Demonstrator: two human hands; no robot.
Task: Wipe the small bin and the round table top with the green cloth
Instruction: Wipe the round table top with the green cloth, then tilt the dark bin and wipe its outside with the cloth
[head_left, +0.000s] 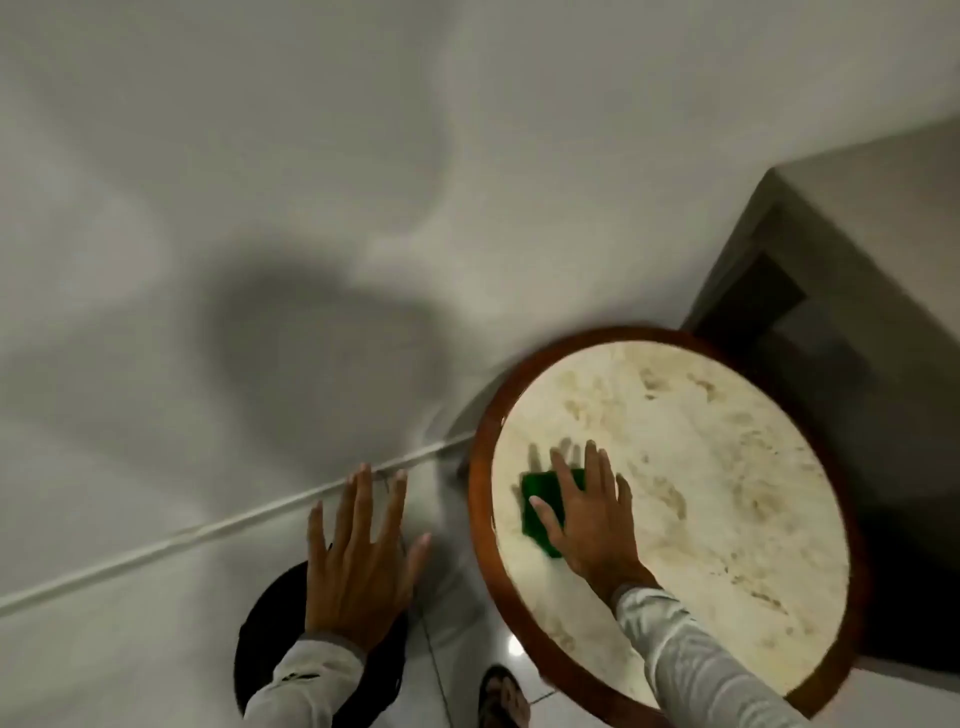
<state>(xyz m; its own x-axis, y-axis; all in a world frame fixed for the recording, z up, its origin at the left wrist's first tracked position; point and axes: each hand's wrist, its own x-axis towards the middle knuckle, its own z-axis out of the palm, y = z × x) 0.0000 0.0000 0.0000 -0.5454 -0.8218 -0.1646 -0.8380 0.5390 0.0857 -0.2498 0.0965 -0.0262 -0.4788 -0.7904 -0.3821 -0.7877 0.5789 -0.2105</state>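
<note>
The right hand (589, 512) lies flat, palm down and fingers spread, on the green cloth (540, 512), pressing it against the round top of the desk (727, 467) rather than gripping it. The cloth sits at the left part of the top, right of centre in the frame, and shows as a dark green patch at the left of the hand, under the fingers and thumb. The top is pale and mottled with brownish marks, ringed by a reddish-brown wooden rim, and fills the lower right of the frame.

The left hand (358, 564) is open with the fingers splayed, holding nothing, in the lower middle of the frame, left of the desk and apart from it. It hangs over the small bin (260, 634), a dark round shape at the bottom of the frame, half hidden by the hand and its pale sleeve (301, 686); whether the palm touches the bin I cannot tell.

A white wall fills the upper frame. A grey piece of furniture (857, 234) stands at the upper right, behind the desk. A sandalled foot (501, 693) shows on the tiled floor at the bottom edge, between bin and desk.
</note>
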